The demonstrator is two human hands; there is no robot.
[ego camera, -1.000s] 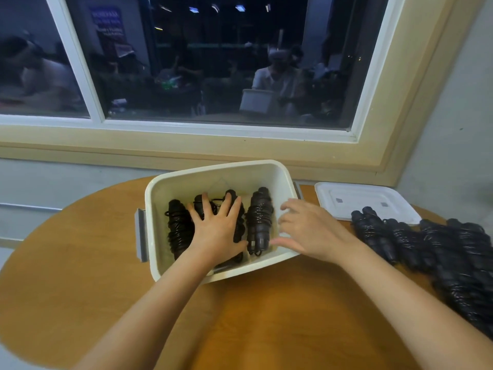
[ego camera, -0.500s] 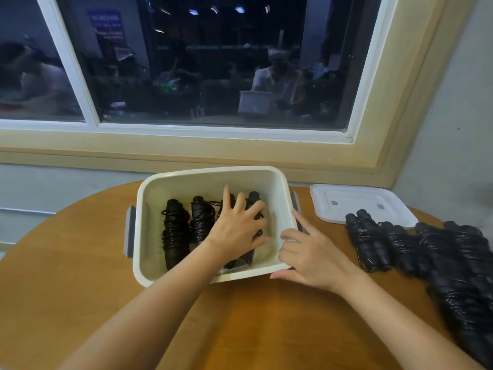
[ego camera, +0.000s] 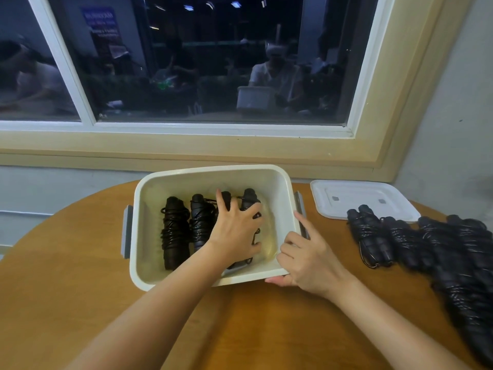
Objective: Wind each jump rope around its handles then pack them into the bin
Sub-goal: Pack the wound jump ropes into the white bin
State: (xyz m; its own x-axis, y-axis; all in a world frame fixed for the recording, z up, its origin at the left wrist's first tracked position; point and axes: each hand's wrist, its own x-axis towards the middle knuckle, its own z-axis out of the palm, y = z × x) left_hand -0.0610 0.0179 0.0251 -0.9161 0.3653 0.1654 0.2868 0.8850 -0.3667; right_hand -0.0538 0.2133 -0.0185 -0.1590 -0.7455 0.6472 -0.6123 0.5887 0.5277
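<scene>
A cream plastic bin [ego camera: 208, 169] with grey side handles stands on the round wooden table [ego camera: 80, 276]. Several black jump ropes wound round their handles lie side by side in it; two of them [ego camera: 174, 231] [ego camera: 198, 222] are in plain sight on the left. My left hand [ego camera: 234, 233] reaches into the bin and presses with spread fingers on the two bundles at the right, partly hiding them. My right hand [ego camera: 306, 260] grips the bin's near right corner, fingers over the rim and thumb under the front edge.
A pile of several wound black ropes [ego camera: 440, 249] lies on the table at the right, running toward the near edge. The bin's white lid [ego camera: 360, 198] lies flat behind that pile. A window sill and wall close off the far side.
My left hand has slid right from the middle bundles onto the right ones. My right hand has dropped from the bin's right rim to its near right corner. The bin has turned slightly.
</scene>
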